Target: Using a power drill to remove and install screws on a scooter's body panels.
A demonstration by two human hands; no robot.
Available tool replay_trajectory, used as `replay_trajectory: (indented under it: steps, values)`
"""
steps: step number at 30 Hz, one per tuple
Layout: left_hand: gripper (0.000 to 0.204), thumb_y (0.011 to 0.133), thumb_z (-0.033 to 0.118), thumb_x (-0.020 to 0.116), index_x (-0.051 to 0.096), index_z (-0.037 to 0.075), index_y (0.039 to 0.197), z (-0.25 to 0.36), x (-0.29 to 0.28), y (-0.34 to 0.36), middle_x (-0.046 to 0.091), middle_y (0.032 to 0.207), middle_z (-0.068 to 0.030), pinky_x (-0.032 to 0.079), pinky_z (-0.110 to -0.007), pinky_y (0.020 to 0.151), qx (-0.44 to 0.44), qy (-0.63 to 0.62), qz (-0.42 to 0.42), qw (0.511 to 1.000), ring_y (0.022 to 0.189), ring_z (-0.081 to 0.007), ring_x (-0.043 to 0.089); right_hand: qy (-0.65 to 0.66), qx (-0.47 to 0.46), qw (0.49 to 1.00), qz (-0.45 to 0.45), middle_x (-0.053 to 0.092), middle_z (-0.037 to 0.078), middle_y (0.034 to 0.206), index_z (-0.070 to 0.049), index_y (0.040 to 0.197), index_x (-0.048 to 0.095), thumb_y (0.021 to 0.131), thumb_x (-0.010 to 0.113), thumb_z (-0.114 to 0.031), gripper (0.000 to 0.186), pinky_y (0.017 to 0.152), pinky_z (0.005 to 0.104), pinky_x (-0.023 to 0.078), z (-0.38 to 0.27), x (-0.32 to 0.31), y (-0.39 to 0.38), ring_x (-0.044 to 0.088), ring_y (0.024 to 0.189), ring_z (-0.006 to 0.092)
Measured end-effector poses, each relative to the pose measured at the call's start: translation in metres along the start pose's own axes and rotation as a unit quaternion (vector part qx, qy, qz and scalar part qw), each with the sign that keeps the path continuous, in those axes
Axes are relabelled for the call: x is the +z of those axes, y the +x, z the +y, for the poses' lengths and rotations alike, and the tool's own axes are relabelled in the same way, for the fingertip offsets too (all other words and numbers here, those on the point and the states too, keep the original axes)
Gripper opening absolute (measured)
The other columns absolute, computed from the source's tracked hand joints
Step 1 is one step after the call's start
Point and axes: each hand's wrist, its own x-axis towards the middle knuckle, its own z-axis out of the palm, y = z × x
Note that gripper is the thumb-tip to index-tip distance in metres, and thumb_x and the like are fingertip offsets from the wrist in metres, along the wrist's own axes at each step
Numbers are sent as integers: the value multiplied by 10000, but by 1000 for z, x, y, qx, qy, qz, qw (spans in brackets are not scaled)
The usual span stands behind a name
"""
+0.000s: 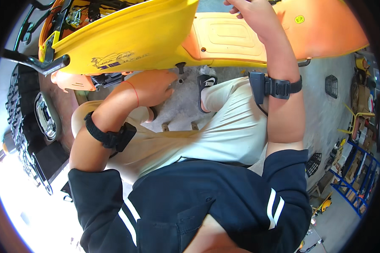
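Note:
My left hand [154, 87] is bent inward just below the lower edge of a yellow and orange vehicle body [156, 42]. Its fingers are curled, and what lies within them, if anything, is hidden. Beside the fingertips, a short black fitting [180, 66] sticks down from the body's edge, with a small round metal piece [180, 81] just under it. Over the orange floor panel [228, 36] hovers my right hand [251, 14], cut by the top of the picture. Its visible fingers are loosely bent and apart, and I see nothing in them.
A black bent bar [38, 63] juts out at the left, near an open compartment with wires and metal parts [78, 19]. On the concrete floor lie a lamp-like part [46, 116] and a black grille [331, 86]. A blue rack [354, 179] stands at the right.

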Motion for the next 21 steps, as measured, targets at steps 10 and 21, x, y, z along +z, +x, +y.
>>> replay_trajectory:
  steps: [10,21]
  values:
    - [348,935,191,541,658,-19,1188,16,8,8,670,1151,-234,493,-490,980,-4,-31,-20,999,1099,-427,636,-84,-74,993,-23,717,108,890,61,1044,703,942,672,-219,300,759,336,547,-2,-5,-2,669,805,176]
    - [226,871,149,551,714,12,946,-1,-24,-20,730,935,-211,534,-432,822,-133,6,-154,979,897,-399,690,-130,-73,989,-16,710,89,862,46,1016,713,945,675,-229,287,748,320,532,-16,2,-7,652,794,160]
